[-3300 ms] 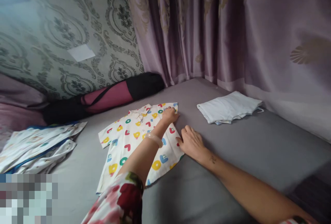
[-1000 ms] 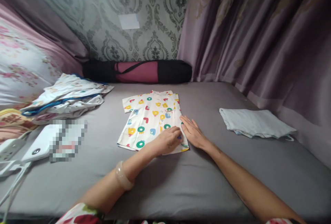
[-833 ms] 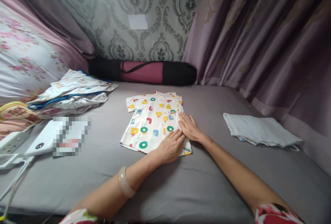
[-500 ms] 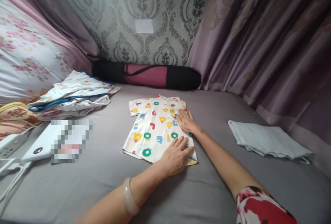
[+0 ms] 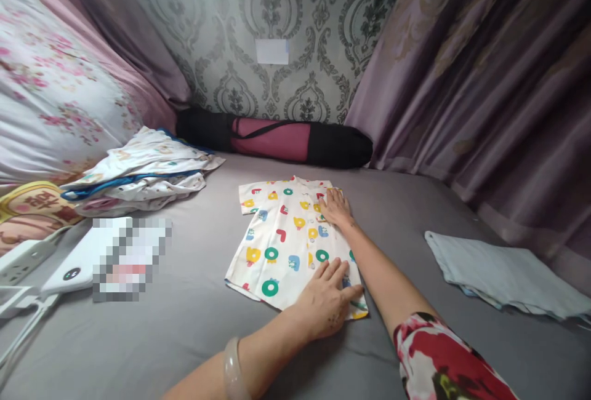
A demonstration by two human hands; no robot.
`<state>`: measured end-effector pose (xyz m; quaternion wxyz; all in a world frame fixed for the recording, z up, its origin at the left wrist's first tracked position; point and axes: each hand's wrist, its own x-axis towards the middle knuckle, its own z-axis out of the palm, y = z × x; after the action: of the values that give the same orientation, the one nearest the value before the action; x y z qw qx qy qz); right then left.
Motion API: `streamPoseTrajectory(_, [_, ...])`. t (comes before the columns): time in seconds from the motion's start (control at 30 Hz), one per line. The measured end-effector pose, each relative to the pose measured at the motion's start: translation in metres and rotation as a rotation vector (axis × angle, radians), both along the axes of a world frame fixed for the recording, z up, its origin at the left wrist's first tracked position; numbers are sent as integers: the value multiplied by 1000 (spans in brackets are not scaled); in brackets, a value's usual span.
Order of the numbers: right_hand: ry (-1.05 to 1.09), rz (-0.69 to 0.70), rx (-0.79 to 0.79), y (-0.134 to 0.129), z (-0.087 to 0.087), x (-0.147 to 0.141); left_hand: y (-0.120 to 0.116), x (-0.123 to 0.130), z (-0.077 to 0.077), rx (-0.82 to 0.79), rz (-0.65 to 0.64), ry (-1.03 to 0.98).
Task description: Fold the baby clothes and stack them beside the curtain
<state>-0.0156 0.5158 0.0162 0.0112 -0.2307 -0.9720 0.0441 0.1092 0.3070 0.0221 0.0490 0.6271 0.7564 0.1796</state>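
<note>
Fingers of the left hand (image 5: 325,304) lie flat and spread on the lower front of the printed shirt (image 5: 293,237), gripping nothing; those of the right hand (image 5: 337,208) press flat, slightly parted, near its shoulder. The shirt lies on the grey bed sheet (image 5: 138,351). Uneven pressure could drag its light fabric into creases. Folded pale cloth (image 5: 503,271) lies well apart, rightward.

Green "O" letters can be read on the shirt (image 5: 295,221); brown characters on the yellow item (image 5: 34,202) at left cannot be clearly made out.
</note>
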Motion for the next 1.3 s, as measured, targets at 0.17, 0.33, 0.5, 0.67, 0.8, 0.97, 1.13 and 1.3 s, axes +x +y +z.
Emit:
streamPoseTrajectory(0.17, [-51, 17, 19, -3, 11, 1, 0, -1, 5, 11, 8, -34])
streamPoseTrajectory(0.33, [27, 171, 14, -31, 21, -5, 1, -10, 15, 118, 8, -123])
streamPoseTrajectory(0.5, [6, 209, -95, -57, 9, -11, -4, -28, 16, 184, 166, -235])
streamPoseTrajectory(0.67, [53, 216, -156, -56, 6, -13, -14, -40, 16, 171, 256, -282])
streamPoseTrajectory(0.8, [185, 229, -381, -36, 13, -7, -17, -44, 15, 178, 259, -312])
streamPoseTrajectory(0.97, [226, 139, -302, -1, 5, 36, -19, -47, 13, 202, 291, -364])
streamPoseTrajectory(1.13, [69, 109, -170, 1, -4, 81, -19, -49, 19, 172, 367, -408])
streamPoseTrajectory(1.3, [-6, 118, -92, -25, 2, 106, -23, -53, 26, 134, 419, -413])
